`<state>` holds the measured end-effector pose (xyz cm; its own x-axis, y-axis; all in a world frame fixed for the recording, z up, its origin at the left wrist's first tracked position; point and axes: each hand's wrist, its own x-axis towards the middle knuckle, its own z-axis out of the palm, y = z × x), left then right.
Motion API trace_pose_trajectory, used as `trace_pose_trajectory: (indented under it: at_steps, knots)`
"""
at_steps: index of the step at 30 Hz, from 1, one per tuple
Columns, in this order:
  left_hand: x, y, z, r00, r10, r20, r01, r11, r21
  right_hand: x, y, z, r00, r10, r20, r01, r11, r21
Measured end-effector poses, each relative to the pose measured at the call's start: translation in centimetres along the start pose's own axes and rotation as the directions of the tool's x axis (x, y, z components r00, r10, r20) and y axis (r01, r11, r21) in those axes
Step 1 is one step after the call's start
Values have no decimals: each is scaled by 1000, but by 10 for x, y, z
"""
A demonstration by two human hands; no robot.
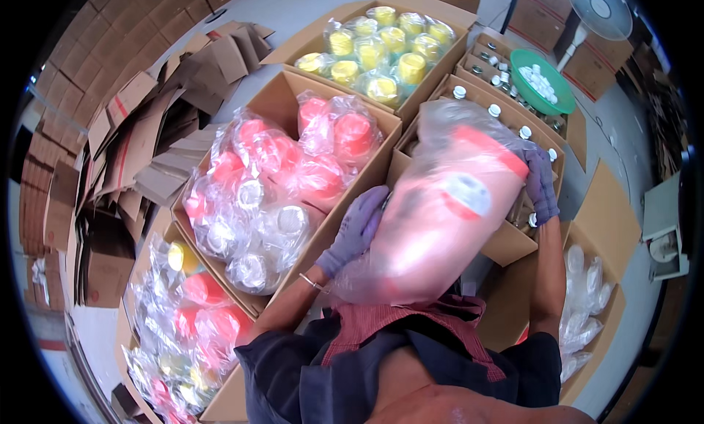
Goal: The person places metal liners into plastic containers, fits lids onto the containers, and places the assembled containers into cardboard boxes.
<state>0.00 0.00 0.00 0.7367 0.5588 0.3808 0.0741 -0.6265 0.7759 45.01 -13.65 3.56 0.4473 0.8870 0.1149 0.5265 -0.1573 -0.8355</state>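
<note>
Gloved and apart, my left hand [356,232] and right hand [541,181] grip opposite sides of the bagged pink container [433,230], tilted before me, partly hiding the white-capped bottles [494,112]. Its loose, slick film [449,118] could slide through my fingers or catch a cap, toppling bottles.

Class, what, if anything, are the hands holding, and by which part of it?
A pink plastic-wrapped package: the left hand is at its left side, the right hand at its upper right end.
</note>
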Motion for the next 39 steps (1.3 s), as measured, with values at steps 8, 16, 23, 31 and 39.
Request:
trace_pose_trajectory:
  at_steps: [8, 16, 23, 31, 39]
  knots:
    - [-23, 36, -29, 880, 118, 460, -442, 557, 703, 30, 81, 54, 897, 360, 257, -369, 291, 883]
    - [-52, 8, -29, 986, -146, 86, 142, 989, 45, 42, -34, 140, 921, 13, 389, -385, 171, 907]
    - [-46, -40, -29, 804, -564, -186, 179, 528, -830, 169, -132, 253, 965, -130, 226, -131, 507, 852]
    - [29, -234, -127, 763, -360, -536, 228, 927, -298, 186, -179, 412, 765, -443, 468, 191, 850, 491]
    - [130, -332, -188, 847, -530, -44, 439, 649, 621, 171, -56, 370, 797, -522, 304, 601, 632, -489]
